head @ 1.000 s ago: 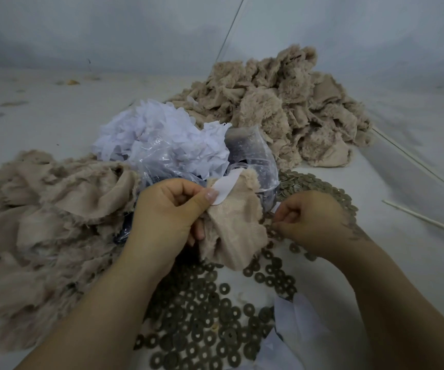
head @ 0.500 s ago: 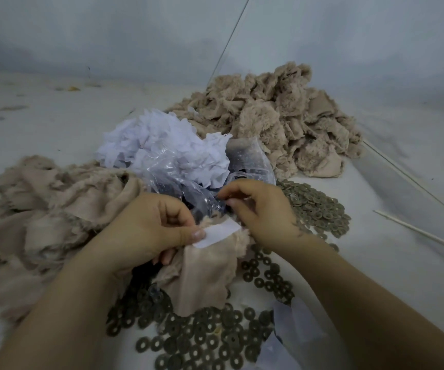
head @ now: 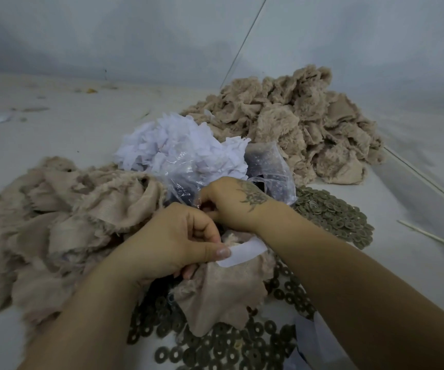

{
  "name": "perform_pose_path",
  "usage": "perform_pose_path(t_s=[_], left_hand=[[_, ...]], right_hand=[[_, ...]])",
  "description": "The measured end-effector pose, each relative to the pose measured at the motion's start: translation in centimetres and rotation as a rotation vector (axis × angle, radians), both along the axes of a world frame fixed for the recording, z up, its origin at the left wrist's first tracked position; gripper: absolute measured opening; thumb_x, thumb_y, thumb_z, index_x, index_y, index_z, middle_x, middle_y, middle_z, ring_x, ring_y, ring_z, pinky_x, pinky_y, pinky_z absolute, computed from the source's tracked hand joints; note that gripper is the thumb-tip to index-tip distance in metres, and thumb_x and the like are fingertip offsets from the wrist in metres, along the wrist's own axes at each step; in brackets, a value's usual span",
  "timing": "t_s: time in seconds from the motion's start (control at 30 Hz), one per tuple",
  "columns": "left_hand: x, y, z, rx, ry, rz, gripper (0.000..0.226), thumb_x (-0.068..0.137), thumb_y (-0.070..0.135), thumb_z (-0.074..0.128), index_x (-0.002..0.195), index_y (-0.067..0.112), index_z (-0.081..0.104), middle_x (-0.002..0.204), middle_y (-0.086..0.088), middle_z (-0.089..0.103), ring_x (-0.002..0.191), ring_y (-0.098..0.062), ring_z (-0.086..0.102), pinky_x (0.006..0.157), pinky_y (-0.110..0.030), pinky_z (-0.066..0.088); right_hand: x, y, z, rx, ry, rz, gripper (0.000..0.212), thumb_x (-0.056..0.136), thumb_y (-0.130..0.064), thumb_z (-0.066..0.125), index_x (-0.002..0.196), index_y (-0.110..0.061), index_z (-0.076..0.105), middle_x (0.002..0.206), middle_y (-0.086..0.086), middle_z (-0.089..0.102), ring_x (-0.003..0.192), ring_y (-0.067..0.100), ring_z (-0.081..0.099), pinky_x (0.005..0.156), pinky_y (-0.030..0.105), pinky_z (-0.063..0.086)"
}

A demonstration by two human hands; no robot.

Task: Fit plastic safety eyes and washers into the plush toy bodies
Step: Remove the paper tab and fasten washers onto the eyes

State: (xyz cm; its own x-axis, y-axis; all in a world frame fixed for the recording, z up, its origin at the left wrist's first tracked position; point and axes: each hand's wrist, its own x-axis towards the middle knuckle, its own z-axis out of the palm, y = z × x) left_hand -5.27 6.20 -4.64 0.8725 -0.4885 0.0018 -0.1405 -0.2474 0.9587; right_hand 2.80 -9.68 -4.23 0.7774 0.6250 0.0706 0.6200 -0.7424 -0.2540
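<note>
Near the tabletop's [head: 55, 134] front edge, the left hand [head: 173, 241], fingers curled, pinched a plush body [head: 223, 292] and white patch [head: 242, 251], while the right hand [head: 231, 201], curled, reached into a bag [head: 271, 166], contents unseen.

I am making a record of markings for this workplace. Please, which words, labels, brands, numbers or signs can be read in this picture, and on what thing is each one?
None can be read.
White strip on the beige plush piece held by the left hand: blank.
Clear plastic bags: no print visible.
Right hand: a tattooed figure, no letters.
Washers: no legible marks.
</note>
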Motion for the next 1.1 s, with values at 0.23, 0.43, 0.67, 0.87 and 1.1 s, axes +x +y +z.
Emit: perform_pose_path(t_s=[0.23, 0.43, 0.67, 0.87, 1.1], left_hand=[[0.2, -0.3, -0.2, 0.005, 0.02, -0.004, 0.021, 0.068, 0.032, 0.082, 0.068, 0.013, 0.072, 0.053, -0.013, 0.062, 0.036, -0.016, 0.051, 0.035, -0.021, 0.037], [0.0, -0.6, -0.4, 0.001, 0.02, 0.006, 0.022, 0.069, 0.031, 0.082, 0.069, 0.011, 0.072, 0.053, -0.011, 0.062, 0.035, -0.016, 0.05, 0.035, -0.02, 0.036], [0.0, -0.8, -0.4, 0.006, 0.02, 0.004, 0.022, 0.069, 0.031, 0.081, 0.07, 0.011, 0.072, 0.056, -0.012, 0.063, 0.037, -0.016, 0.05, 0.036, -0.021, 0.037], [0.0, -0.8, -0.4, 0.013, 0.027, 0.0, 0.019, 0.07, 0.03, 0.081, 0.069, 0.013, 0.072, 0.054, -0.007, 0.063, 0.037, -0.015, 0.05, 0.036, -0.022, 0.037], [0.1, -1.1, -0.7, -0.008, -0.002, 0.014, 0.022, 0.071, 0.033, 0.081, 0.071, 0.013, 0.073, 0.055, -0.01, 0.063, 0.039, -0.017, 0.052, 0.039, -0.024, 0.04]], right_hand=[[-0.1, -0.3, -0.3, -0.033, 0.048, 0.023, 0.013, 0.085, -0.019, 0.069, 0.087, -0.031, 0.075, 0.081, -0.008, 0.064, 0.069, 0.011, 0.054, 0.053, 0.022, 0.03], [-0.7, -0.5, 0.3, -0.07, 0.052, 0.035, 0.028, 0.08, -0.014, 0.071, 0.071, -0.039, 0.064, 0.058, -0.015, 0.05, 0.054, -0.001, 0.045, 0.046, 0.021, 0.028], [-0.3, -1.0, 0.5, -0.127, 0.023, 0.051, 0.02, 0.081, -0.015, 0.072, 0.094, -0.029, 0.077, 0.061, -0.015, 0.049, 0.059, 0.004, 0.048, 0.054, 0.024, 0.039], [-0.4, -2.3, -1.3, 0.146, -0.049, -0.028, 0.012, 0.085, -0.022, 0.075, 0.095, -0.025, 0.079, 0.085, -0.007, 0.074, 0.077, 0.008, 0.063, 0.07, 0.025, 0.051], [-0.8, -3.8, -2.8, 0.487, 0.045, -0.163, 0.017, 0.089, -0.015, 0.072, 0.101, -0.026, 0.076, 0.091, -0.017, 0.068, 0.072, 0.001, 0.064, 0.073, 0.021, 0.054]])
